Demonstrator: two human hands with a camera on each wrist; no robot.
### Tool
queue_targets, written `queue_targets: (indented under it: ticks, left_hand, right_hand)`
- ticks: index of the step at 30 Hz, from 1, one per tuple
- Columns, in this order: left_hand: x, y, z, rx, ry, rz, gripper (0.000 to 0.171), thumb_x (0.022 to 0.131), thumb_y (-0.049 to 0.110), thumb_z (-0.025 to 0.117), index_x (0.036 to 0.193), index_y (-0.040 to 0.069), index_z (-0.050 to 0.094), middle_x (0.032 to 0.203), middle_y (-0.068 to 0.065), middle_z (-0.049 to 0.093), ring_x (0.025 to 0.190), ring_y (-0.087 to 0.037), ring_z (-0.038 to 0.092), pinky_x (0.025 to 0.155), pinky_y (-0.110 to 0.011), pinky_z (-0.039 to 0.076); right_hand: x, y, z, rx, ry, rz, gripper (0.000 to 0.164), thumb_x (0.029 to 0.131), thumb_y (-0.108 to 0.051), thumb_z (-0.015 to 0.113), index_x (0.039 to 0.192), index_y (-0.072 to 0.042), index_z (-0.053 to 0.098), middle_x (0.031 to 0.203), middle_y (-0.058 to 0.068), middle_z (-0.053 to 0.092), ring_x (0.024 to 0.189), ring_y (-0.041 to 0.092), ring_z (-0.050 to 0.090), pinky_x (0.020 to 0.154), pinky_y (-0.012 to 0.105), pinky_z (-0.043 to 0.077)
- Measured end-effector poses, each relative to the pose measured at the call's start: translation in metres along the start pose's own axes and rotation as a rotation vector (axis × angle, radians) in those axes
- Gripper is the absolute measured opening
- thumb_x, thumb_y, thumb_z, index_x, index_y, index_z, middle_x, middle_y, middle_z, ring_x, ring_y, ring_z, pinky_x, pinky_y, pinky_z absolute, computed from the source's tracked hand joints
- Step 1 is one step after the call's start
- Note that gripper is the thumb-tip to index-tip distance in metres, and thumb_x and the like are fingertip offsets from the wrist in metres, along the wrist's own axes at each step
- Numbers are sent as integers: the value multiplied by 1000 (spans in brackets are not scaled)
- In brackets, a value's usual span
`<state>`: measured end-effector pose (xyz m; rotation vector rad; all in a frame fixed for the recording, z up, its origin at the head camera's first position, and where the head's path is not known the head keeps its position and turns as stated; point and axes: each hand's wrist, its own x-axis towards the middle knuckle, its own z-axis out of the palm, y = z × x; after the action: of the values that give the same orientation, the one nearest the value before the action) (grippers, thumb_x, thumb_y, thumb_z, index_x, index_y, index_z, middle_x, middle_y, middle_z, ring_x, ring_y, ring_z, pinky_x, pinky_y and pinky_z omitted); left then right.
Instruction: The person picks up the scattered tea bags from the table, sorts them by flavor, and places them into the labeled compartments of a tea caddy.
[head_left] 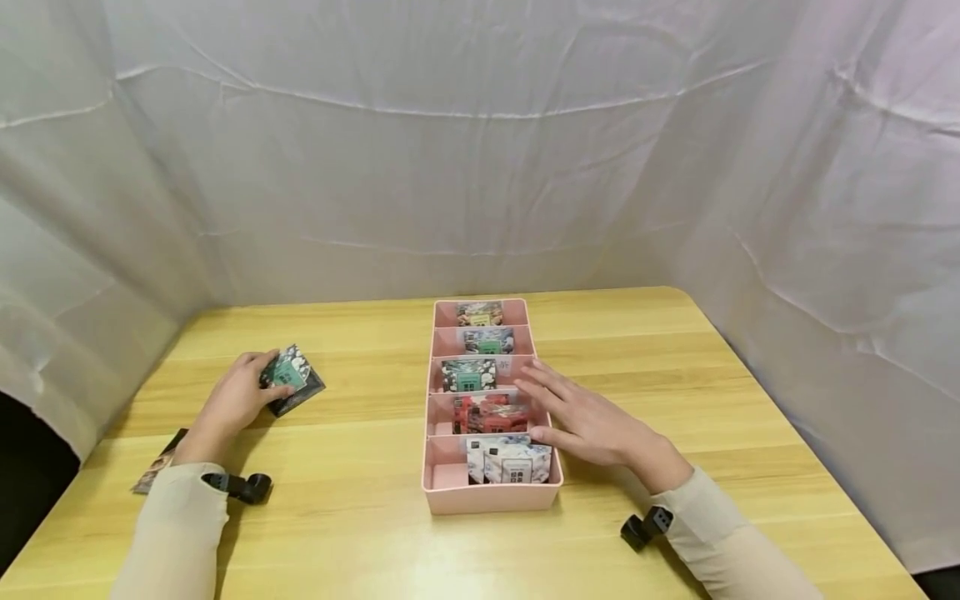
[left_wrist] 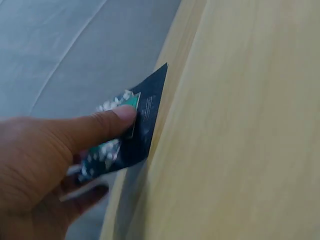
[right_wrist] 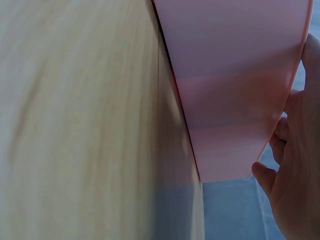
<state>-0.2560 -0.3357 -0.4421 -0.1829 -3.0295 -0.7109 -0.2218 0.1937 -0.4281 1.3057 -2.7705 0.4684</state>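
Observation:
At the left of the table my left hand (head_left: pixel 238 395) pinches a dark sachet with a green label and white flowers (head_left: pixel 291 372), thumb on its printed face. The left wrist view shows that sachet (left_wrist: pixel 142 120) tilted over the wood. My right hand (head_left: pixel 592 415) rests with fingers extended at the right rim of a pink divided box (head_left: pixel 491 500). Its compartments hold upright sachets: white ones (head_left: pixel 517 463) in front, red ones (head_left: pixel 491 414) behind them, then a green-labelled flowered one (head_left: pixel 468 376), a bluish one (head_left: pixel 489 341) and a yellow-labelled one (head_left: pixel 480 314) at the back.
Another sachet (head_left: pixel 159 462) lies on the wooden table (head_left: pixel 337 517) at the left, partly hidden under my left forearm. Pale fabric (head_left: pixel 465 183) hangs behind the table and along both sides.

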Motion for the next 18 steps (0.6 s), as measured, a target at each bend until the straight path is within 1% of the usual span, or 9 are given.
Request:
queue_targets:
  ticks: [4,8,13,18]
  left_hand:
    - [0,7,-3,-25,90,61,66,91,17,71,144,-6,40,133,-32,41,117,-52,43,98,-67,35]
    - [0,15,-7,-55,170,116,56,92,13,69,141,-3,46,130,-31,46,115,-50,46,96,-68,36]
    - [2,28,-11,-76,210,142,49,97,18,64,140,0,49,135,-31,48,121,-52,44,98,-67,35]
    - [1,45,-16,-71,251,174,44,99,21,61,138,4,52,137,-27,51,124,-49,45,101,-64,36]
  right_hand:
    - [0,0,0,-6,-10,1,70,101,-50,44,157,-15,22,163,8,11,149,24,9,112,53,29]
    - [1,1,0,0,-10,-2,69,101,-50,44,157,-14,22,163,8,12,149,24,8,113,52,28]
    - [1,2,0,4,-11,-7,69,101,-49,44,157,-14,22,163,8,12,149,23,7,114,51,27]
    - [1,2,0,-1,-5,-20,70,101,-49,44,156,-12,23,163,9,13,149,25,8,114,51,26]
